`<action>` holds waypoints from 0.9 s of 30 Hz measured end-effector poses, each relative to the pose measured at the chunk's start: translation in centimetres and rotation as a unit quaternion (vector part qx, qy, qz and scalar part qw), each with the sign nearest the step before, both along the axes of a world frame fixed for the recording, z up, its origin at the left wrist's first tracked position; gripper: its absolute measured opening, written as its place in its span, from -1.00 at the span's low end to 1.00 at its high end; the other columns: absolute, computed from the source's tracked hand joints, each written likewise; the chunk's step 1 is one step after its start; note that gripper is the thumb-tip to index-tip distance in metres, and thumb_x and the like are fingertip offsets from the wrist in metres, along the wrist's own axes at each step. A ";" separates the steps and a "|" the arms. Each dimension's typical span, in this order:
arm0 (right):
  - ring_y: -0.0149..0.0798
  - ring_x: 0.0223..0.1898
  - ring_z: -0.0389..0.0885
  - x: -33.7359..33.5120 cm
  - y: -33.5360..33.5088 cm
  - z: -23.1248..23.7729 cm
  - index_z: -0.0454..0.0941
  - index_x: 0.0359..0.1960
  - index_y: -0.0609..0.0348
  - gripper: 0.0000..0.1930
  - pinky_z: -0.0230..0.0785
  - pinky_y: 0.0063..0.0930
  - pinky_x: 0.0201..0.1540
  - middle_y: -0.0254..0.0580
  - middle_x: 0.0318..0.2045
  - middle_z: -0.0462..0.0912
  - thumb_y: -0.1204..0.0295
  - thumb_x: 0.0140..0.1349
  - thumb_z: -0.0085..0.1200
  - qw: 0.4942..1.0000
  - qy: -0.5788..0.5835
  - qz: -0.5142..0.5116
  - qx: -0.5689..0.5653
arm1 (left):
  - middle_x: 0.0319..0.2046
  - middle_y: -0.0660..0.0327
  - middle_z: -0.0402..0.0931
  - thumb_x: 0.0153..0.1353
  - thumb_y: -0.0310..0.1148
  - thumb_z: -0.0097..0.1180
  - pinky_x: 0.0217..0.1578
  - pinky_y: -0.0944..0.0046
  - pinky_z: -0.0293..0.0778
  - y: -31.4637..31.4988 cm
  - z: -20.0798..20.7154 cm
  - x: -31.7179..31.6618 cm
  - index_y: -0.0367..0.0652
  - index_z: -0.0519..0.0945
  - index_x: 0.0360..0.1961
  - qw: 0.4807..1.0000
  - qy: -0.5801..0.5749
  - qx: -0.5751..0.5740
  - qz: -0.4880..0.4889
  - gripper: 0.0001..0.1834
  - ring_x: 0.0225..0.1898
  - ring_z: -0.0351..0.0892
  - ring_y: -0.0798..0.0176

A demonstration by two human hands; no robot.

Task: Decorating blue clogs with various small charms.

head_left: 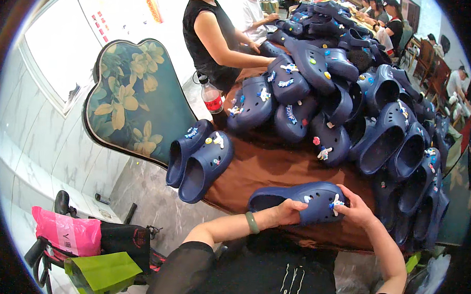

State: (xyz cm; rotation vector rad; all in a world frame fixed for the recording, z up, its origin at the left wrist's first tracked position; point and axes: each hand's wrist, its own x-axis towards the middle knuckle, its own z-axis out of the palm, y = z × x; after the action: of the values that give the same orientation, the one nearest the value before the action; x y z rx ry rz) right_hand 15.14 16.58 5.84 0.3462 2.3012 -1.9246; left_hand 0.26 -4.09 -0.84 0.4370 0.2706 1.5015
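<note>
Head view: how is the grip standing?

— Both hands are gripping one navy clog point(320, 203). Left hand point(289, 212) is holding the near side, its fingers partly hiding; right hand point(358, 205) is curling around the toe end, beside a white charm point(336, 204).

— Where is the clog lying?

— It is pointing heel left, toe right, over the near part of the brown-covered desk point(263, 166). Whether its sole is touching, I'm not managing to tell.

— Neighbours?

— A pair of clogs point(212, 163) is standing at the left corner; a heap of navy clogs point(312, 64) is rising beyond.

— Doing it well?

— Step is looking like charm work, my judgement. I'm advising bracing with the left, backing the toe from beneath, pressing the charm straight, not twisting.
</note>
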 end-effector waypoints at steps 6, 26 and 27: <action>-0.20 0.28 0.21 0.8 -0.7 2.8 -0.10 0.35 0.38 -0.19 -0.04 -0.44 0.32 0.06 0.24 0.27 0.25 0.24 0.09 0.997 -0.059 0.035 0.029 | 0.16 0.05 0.35 0.07 -0.17 0.21 0.22 0.01 0.22 -0.4 -1.7 -0.6 -0.23 0.23 0.26 0.999 -0.024 0.030 -0.006 -0.24 0.17 0.35 0.05; -0.28 0.04 0.45 -0.8 -0.1 -0.9 0.21 0.20 0.33 -0.47 0.27 -0.45 0.12 -0.08 0.02 0.49 0.54 0.18 0.03 0.996 -0.071 -0.051 -0.022 | 0.08 0.09 0.44 0.12 -0.31 0.17 0.14 0.06 0.35 1.2 3.3 0.4 -0.20 0.33 0.19 0.984 0.092 -0.151 0.028 -0.41 0.07 0.47 0.12; -0.32 0.04 0.44 -0.8 0.4 -1.4 0.24 0.20 0.32 -0.48 0.29 -0.46 0.11 -0.11 0.02 0.48 0.52 0.19 0.04 0.995 -0.060 -0.052 -0.057 | 0.07 0.09 0.45 0.15 -0.30 0.14 0.13 0.05 0.37 1.4 3.2 -0.1 -0.20 0.33 0.19 0.984 0.063 -0.163 0.032 -0.43 0.06 0.49 0.10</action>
State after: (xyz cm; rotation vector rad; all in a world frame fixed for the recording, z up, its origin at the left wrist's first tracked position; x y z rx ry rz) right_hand 14.31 16.97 4.40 0.5621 2.1279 -2.0127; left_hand 0.20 -2.67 2.34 0.2629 0.6259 1.4596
